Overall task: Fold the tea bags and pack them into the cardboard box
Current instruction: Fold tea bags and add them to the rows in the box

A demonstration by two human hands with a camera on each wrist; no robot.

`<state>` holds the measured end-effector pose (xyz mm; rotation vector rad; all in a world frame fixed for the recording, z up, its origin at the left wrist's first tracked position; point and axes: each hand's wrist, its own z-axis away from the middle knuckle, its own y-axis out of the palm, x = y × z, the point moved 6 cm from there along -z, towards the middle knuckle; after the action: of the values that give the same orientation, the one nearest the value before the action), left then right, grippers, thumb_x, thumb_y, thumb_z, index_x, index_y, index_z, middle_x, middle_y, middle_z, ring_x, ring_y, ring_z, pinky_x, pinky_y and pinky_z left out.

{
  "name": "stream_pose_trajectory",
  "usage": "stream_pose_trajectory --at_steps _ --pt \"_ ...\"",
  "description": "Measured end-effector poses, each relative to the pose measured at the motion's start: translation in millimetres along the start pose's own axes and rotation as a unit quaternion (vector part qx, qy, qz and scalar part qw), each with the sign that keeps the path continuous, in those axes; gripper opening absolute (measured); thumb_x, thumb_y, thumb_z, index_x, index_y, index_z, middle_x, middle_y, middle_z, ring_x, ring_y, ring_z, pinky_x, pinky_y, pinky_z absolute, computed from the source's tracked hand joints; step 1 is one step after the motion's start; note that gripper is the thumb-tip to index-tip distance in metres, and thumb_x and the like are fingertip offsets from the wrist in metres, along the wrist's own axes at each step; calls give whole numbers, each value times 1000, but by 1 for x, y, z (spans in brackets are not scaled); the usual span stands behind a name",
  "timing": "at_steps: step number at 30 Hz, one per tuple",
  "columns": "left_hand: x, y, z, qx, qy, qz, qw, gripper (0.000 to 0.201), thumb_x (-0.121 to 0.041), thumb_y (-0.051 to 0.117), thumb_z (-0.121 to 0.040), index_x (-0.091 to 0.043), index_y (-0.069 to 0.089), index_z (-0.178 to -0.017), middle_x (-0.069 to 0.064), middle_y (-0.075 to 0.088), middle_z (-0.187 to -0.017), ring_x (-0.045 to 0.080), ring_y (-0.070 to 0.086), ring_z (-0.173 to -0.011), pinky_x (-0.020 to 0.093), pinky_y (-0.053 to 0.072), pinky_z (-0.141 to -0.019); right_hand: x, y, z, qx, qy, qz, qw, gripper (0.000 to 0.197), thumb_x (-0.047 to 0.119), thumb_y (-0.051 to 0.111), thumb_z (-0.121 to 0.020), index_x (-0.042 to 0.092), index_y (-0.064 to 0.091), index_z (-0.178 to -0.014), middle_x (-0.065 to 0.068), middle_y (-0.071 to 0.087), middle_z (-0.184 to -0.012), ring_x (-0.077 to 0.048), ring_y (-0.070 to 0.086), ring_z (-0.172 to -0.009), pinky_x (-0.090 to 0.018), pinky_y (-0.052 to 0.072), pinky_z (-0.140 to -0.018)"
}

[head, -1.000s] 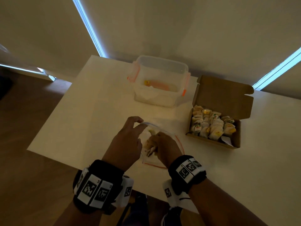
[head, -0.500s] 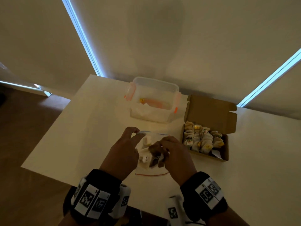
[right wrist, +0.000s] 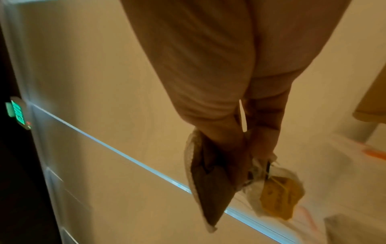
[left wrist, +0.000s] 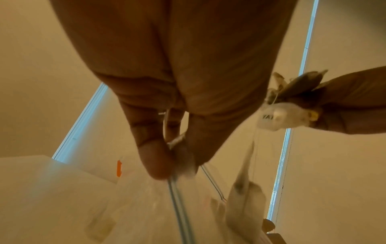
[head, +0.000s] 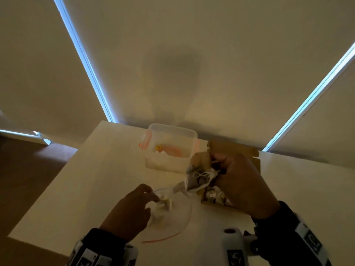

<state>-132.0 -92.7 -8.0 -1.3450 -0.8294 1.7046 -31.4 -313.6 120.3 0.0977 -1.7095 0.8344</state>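
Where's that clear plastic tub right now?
In the head view the tub sits at the table's far edge by the wall, just left of the cardboard box and beyond the right hand holding tea bags.

Right hand (head: 242,181) was raised up off the table, fingers (right wrist: 265,132) curled and pinching a small bunch of tea bags (head: 199,177). Left hand (head: 130,212) stayed low, thumb and fingertips (left wrist: 154,158) pinching the plastic bag's rim (left wrist: 179,189).
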Motion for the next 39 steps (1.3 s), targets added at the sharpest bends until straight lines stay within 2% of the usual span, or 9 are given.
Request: stream_pose_trajectory --at_steps 3,6,10,16,19,25,29,32,39 --pt "-9 -22 0 34 2 37 999 18 -63 60 -89 -51 69 -99 -26 47 -137 -4 56 -102 12 44 -93 19 -20 -2 -15 -20 -27 999 46 -15 67 -81 26 78 -99 9 78 -97 -13 74 -92 -47 61 -80" --pt "-43 -73 -7 -77 21 193 978 33 -69 55 -85 -47 74 -100 -27 59 -129 -4 62 -109 19 50 -91 34 -38 -4 -12 -32 -10 999 46 -13 72 -80 28 78 -101 12 78 -95 -8 74 -89 -44 61 -81" --pt "-104 -92 -47 39 22 631 775 77 -82 39 -83 -27 70 -127 0 65 -137 25 60 -128 52 44 -111 61 -57 -12 21 -58 3 998 38 -1 82 -77 25 78 -104 7 78 -97 -13 75 -92 -47 61 -85" --pt "-206 -100 -70 222 71 802 550 84 -70 32 -95 -4 58 -141 22 68 -127 36 66 -117 56 47 -106 103 -89 -14 44 -66 -125 989 22 20 80 -78 18 78 -100 -10 77 -101 -40 72 -95 -61 56 -89" --pt "-225 -99 -76 186 78 764 613 64 -57 23 -103 -16 67 -126 -2 79 -100 13 75 -96 44 49 -108 112 -109 -14 40 -68 -106 991 23 9 79 -79 16 78 -101 -10 77 -103 -42 71 -99 -64 53 -93" --pt "-241 -94 -84 253 112 783 557 110 -94 32 -74 -14 52 -147 22 55 -145 45 58 -127 66 32 -115 80 -121 -33 -21 -7 49 999 25 10 84 -79 18 78 -102 4 78 -96 -20 75 -88 -50 59 -89" --pt "-241 -100 -100 184 102 724 656 90 -84 32 -84 -17 67 -131 4 75 -92 18 71 -64 29 54 -47 61 -112 -40 -75 17 92 993 22 11 82 -79 24 79 -96 10 77 -89 -9 74 -78 -38 64 -73" --pt "-233 -100 -111 126 71 694 705 56 -68 49 -92 -20 69 -114 -2 67 -81 11 59 -63 25 46 -50 56 -108 -47 -131 -5 168 977 22 9 77 -79 25 76 -94 13 74 -82 1 69 -74 -15 55 -66" --pt "-221 -115 -120 87 35 756 648 40 -19 39 -107 -10 75 -92 6 61 -67 15 61 -55 19 49 -42 52 -114 -53 -177 -11 142 974 49 12 84 -73 32 71 -116 18 71 -102 4 65 -97 -4 47 -78"
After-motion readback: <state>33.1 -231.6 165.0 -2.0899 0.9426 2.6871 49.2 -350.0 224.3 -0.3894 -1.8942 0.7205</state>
